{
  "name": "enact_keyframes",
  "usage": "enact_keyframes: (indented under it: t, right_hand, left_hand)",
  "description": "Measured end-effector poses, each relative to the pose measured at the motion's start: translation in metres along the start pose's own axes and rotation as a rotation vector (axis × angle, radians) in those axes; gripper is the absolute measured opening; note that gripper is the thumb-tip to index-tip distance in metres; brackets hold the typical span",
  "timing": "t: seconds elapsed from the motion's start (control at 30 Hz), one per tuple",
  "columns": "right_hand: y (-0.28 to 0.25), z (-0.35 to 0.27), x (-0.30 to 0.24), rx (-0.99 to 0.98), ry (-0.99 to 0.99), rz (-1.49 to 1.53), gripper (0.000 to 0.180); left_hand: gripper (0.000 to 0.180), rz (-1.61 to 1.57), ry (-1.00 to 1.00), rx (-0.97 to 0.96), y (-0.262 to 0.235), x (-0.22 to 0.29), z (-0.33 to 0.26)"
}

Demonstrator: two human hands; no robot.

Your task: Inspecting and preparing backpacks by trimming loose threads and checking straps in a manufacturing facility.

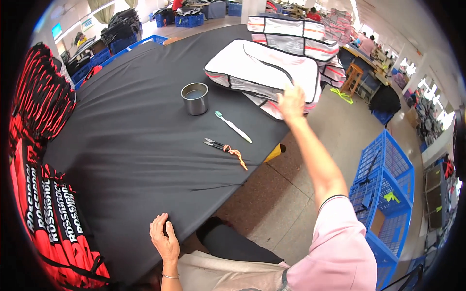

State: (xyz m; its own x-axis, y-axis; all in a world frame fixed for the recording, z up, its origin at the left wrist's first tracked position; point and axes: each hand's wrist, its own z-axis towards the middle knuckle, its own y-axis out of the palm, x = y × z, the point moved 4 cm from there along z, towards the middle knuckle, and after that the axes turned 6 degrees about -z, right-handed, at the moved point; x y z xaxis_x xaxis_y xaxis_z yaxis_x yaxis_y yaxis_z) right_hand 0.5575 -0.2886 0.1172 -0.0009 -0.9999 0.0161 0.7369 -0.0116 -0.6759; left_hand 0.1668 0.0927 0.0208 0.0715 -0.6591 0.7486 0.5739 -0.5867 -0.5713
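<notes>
At the table's right edge my right hand (292, 103) reaches out and is closed on the near corner of a white bag (259, 62) with black piping and pinkish-orange stripes. This bag lies on others of its kind. My left hand (165, 236) is open, its fingers extended, at the near edge of the black-covered table (141, 140). Between my hands and the bags lie small thread snips (224, 147) with an orange cord on the handle and a white toothbrush (234, 127) with green bristles. A metal cup (196, 103) holding clear liquid stands beyond them.
More white bags (291, 36) are stacked behind. Piles of red and black fabric pieces (43, 92) line the table's left side. Blue plastic crates (383, 184) stand on the floor at right, and a wooden stool (353, 77) is farther back. Other people work in the distance.
</notes>
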Motion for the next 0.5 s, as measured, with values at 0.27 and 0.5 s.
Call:
enact_keyframes:
  t: [0.27,0.5]
  right_hand:
    - [0.168,0.040,0.139,-0.311,-0.353,0.033,0.033]
    - [0.202,0.101,0.100,-0.326,-0.036,0.129,0.062]
  left_hand:
    - [0.016,0.084,0.103,-0.029,0.004,0.016,0.007]
    - [0.021,0.092,-0.010,-0.027,0.010,0.002,-0.010]
